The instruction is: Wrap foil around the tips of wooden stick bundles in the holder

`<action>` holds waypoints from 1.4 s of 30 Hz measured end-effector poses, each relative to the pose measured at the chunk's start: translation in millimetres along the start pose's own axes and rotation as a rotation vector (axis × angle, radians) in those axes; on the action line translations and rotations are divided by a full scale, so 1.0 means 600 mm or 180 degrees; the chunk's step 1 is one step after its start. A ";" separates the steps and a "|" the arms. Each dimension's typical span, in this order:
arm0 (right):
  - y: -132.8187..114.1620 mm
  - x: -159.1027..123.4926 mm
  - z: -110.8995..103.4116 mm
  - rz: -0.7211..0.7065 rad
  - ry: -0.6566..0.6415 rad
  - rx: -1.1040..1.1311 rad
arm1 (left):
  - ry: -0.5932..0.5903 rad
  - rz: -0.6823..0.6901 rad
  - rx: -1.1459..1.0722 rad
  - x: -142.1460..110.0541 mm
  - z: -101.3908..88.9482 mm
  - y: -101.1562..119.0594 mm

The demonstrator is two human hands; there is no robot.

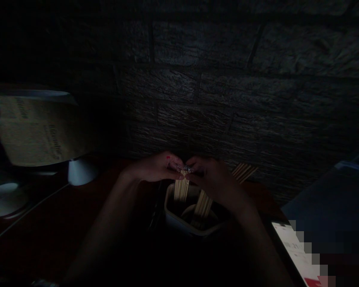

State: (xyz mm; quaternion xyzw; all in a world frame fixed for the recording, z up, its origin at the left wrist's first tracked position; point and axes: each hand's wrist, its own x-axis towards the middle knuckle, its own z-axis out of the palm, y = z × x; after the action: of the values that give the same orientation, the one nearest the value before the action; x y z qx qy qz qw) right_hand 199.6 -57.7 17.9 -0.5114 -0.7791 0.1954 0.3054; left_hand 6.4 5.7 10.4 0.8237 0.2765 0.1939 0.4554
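The light is very dim. My left hand [159,165] and my right hand [214,175] meet at the middle of the view, fingers closed around the top of a bundle of chopsticks [182,190]. These pale, thin sticks stand nearly upright, their lower ends inside a squarish container [184,227]. Small glints show at their tops between my fingers. A second bundle of chopsticks [202,204] leans in the same container, passing behind my right hand and coming out at its upper right. Something round and curved lies in the container, too dark to name.
A dark brick-patterned wall [176,83] rises behind the container. To the left stand a lampshade-like form with newsprint [32,127], a white cone-shaped object [81,172] and a white bowl-like dish [6,199]. At the lower right lies a bright screen or sheet [293,247], partly pixelated.
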 end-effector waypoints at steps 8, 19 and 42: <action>0.000 -0.001 0.000 -0.0007 -0.0010 0.0000 | -0.0031 0.0032 0.0115 -0.001 0.000 0.000; 0.007 -0.002 0.000 -0.0135 0.0050 0.0066 | -0.0076 0.0167 0.0156 -0.003 -0.002 -0.003; 0.013 -0.004 0.005 -0.0164 0.0275 0.0137 | 0.0267 -0.0172 0.0427 -0.037 -0.025 0.016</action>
State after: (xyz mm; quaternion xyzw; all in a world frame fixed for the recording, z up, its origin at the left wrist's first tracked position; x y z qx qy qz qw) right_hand 203.7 -56.5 10.2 -0.4924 -0.7738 0.1819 0.3546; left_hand -16.7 -2.9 24.7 0.8358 0.3298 0.1970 0.3923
